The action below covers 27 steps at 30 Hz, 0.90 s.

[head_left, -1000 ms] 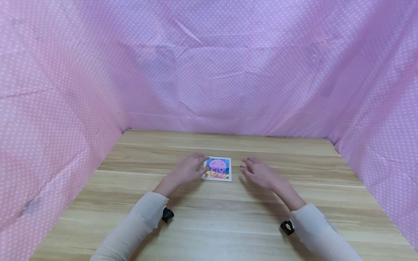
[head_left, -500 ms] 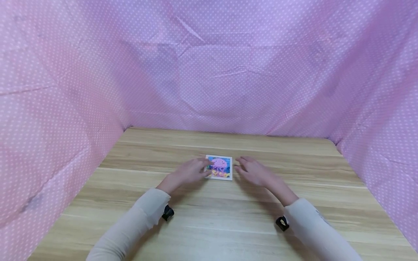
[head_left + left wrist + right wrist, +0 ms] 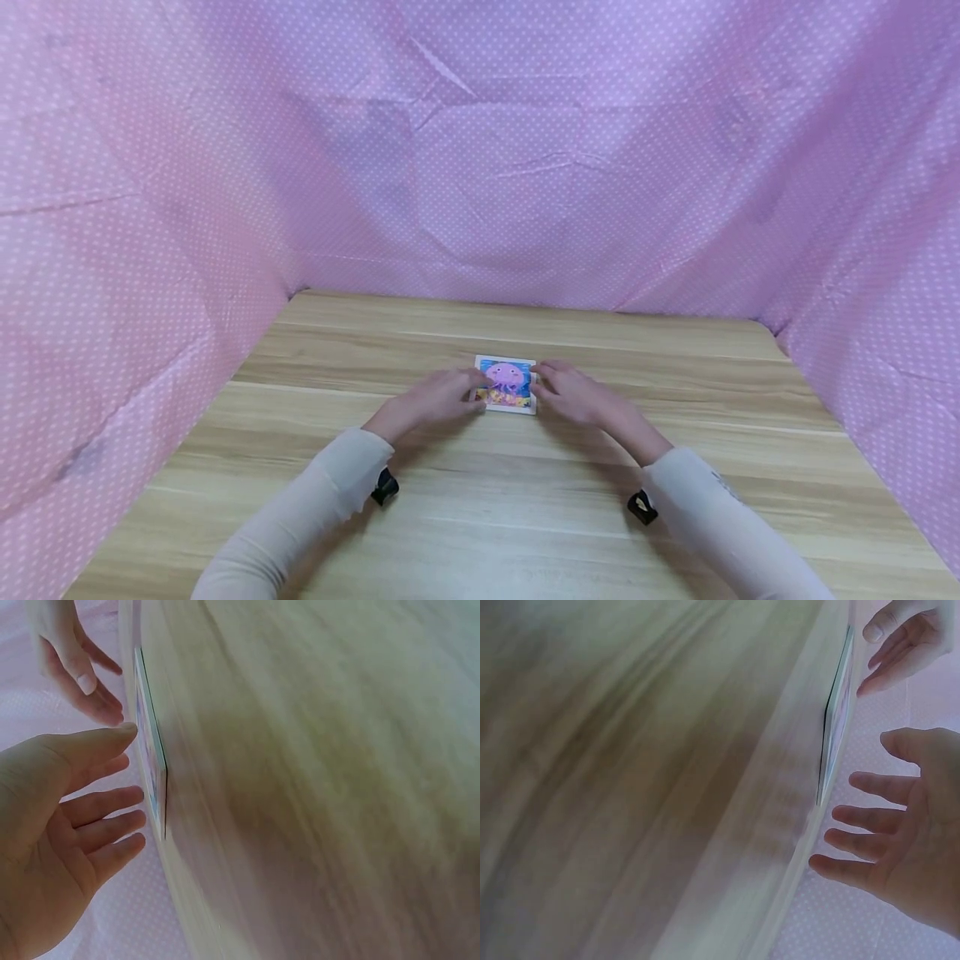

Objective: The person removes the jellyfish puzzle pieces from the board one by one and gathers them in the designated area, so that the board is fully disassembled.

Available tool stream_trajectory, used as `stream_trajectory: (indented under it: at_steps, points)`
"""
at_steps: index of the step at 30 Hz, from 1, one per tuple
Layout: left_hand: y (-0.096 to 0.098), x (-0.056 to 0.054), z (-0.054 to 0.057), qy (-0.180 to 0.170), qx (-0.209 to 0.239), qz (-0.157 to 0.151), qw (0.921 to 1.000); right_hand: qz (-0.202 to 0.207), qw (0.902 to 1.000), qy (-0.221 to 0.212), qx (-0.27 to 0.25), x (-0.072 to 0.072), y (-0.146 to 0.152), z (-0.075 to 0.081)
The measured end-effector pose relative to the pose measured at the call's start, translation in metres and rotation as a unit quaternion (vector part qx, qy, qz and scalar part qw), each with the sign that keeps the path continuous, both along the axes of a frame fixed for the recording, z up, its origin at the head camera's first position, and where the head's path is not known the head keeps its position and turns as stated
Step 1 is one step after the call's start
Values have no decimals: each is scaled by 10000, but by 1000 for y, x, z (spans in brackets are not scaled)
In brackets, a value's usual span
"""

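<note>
A flat, square picture board (image 3: 507,382) lies on the table, printed with a pink jellyfish on blue and yellow and edged in white. My left hand (image 3: 438,395) hovers at its left side, with thumb and fingertips overlapping that edge in the head view. At the right edge is my right hand (image 3: 573,394), its fingertips right by the border. The left wrist view shows the left hand (image 3: 52,825) with spread, relaxed fingers beside the thin board (image 3: 152,750). Spread fingers also show on the right hand (image 3: 919,832) in the right wrist view, apart from the board (image 3: 835,712).
The wood-grain table (image 3: 480,517) has rounded far corners. Pink dotted cloth (image 3: 480,208) hangs behind it and along both sides. Black wrist cameras (image 3: 385,487) are strapped below the pale sleeves (image 3: 300,517).
My right hand has moved left to the board's right edge. The left hand has shifted slightly right and nearer, over the left edge. The board keeps its place on the table.
</note>
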<state>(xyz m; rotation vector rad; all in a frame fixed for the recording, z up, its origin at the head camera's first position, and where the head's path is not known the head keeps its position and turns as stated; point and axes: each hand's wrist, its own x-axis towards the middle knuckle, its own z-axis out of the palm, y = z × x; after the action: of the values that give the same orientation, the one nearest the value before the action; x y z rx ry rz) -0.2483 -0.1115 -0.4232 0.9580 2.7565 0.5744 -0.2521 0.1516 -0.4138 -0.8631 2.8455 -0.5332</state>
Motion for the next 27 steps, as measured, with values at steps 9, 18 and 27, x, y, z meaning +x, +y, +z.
stream_trajectory:
  at_steps: [9, 18, 27]
  points:
    - [2, 0, -2, 0, -48, -225, 9997, 144, 9999, -65, 18, -10, -12, -4]
    - [5, -4, -5, 281, -25, -682, 9973, 208, 9992, 134, -315, -20, -34, -9]
    - [2, -2, -4, 229, 264, -681, 9971, 417, 9975, 267, -509, -29, -51, -13]
